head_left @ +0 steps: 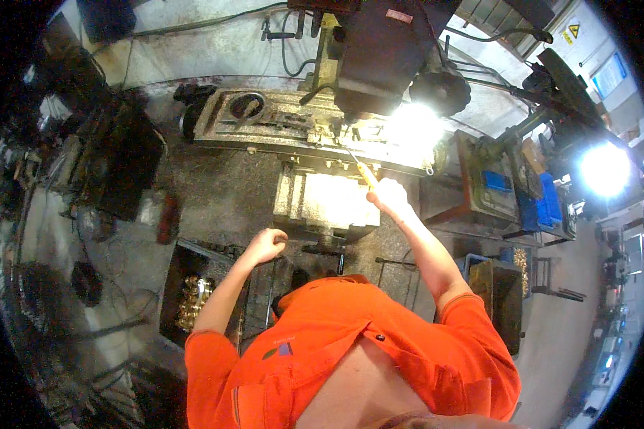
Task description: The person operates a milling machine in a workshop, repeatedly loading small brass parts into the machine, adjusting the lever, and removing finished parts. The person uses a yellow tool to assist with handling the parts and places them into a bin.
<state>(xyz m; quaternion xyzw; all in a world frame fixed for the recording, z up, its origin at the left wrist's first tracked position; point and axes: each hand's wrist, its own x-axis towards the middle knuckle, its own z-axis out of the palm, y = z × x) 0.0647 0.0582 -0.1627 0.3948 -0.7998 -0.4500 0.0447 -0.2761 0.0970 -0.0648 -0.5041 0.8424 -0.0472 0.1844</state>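
Note:
My right hand (388, 196) is raised toward the milling machine's table (279, 132) and grips a yellow-handled tool (366, 173); its thin metal shaft points up and left at the spot under the dark machine head (379, 53). My left hand (267, 245) is curled closed near a dark crank handle in front of the machine's pale base (322, 200); whether it grips anything I cannot tell. Both arms come out of orange short sleeves.
A dark bin holding brass-coloured parts (193, 297) stands on the floor at my left. Blue crates (544, 204) and another machine sit at the right, with a bin (504, 297) below them. Clutter lines the left side. A bright work lamp (415, 125) glares over the table.

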